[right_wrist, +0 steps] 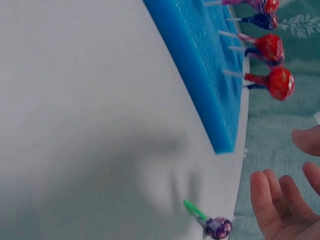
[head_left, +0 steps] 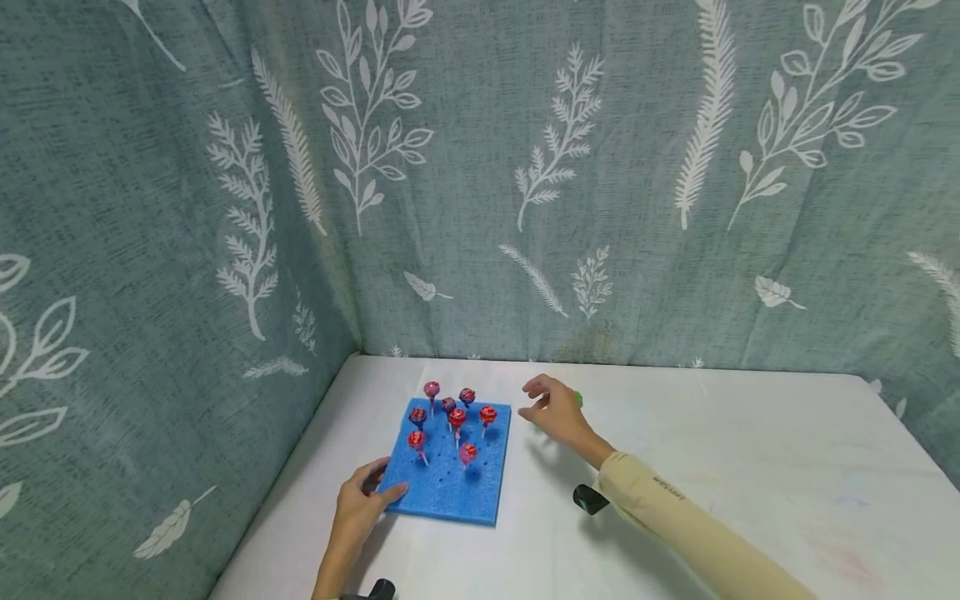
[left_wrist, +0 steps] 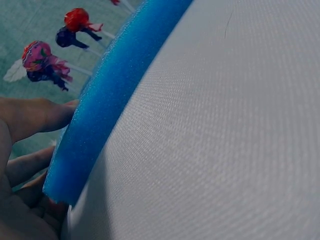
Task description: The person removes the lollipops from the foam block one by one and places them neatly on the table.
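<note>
Head view puts a blue foam board [head_left: 450,496] on the white surface [head_left: 720,450], with the left hand [head_left: 362,498] at its 8 o'clock corner, thumb over the top face and the other fingers round the edge, pinching the foam; that grip probably steadies a light slab that could slide. The standing lollipops [head_left: 457,418] rise on their sticks, some leaning, since the foam seems to hold each stick; they crowd towards 12 o'clock, with bare, pitted foam towards 6 o'clock. At the board's 2 o'clock, apart from it, the right hand [head_left: 557,410] hangs over the surface, its fingers bent and spread, with nothing visible between thumb and fingertips, perhaps raised to clear the candy heads. In the right wrist view a loose lollipop [right_wrist: 218,228] with a purple head and green stick shows at 5 o'clock, apart from the fingers; whether it touches the surface I cannot tell. A green patch [head_left: 579,399] beside the right hand may be part of it. Counted: one board, two hands, eight standing lollipops, three mostly dark and five red or pink, and one loose lollipop
</note>
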`<state>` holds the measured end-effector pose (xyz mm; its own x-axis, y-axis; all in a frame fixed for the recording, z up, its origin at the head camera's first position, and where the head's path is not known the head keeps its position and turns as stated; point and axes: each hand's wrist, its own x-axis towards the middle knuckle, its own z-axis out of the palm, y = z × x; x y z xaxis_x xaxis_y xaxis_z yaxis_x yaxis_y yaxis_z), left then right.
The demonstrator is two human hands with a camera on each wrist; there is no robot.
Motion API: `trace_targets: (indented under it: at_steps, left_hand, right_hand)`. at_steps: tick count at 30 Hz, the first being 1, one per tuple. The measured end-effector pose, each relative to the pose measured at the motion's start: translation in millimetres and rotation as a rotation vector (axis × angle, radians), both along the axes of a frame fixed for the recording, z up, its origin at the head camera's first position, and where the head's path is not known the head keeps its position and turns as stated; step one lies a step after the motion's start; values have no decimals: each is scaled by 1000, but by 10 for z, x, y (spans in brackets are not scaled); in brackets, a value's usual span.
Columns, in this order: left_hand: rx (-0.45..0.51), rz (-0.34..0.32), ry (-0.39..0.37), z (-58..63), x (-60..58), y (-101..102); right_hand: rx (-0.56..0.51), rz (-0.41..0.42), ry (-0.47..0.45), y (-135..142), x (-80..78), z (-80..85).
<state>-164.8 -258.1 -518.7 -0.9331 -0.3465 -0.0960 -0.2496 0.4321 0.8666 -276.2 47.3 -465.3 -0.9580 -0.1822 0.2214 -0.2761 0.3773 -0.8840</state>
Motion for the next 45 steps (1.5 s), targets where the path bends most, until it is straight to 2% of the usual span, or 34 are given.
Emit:
trace_targets:
  at_steps: [4,8,21,30,38,45]
  left_hand:
    - [-1,6,-4,-7,1,9]
    - [-11,3,-2,-6,-2,19]
    - [-24,-15,1,-11,-12,66]
    - [-24,-15,2,-28,-30,125]
    - [-18,16,-30,-21,-10,62]
    - [-25,4,-23,-6,-30,27]
  right_hand:
    - [-23,46,-39,-77,39,-16]
    - [-10,91,-35,-173,81,-50]
    - [-56,115,1,-471,179,-125]
    - [-99,99,73,-553,255,-208]
    - [-173,93,63,-684,276,-244]
    - [-146,58,54,-713,248,-277]
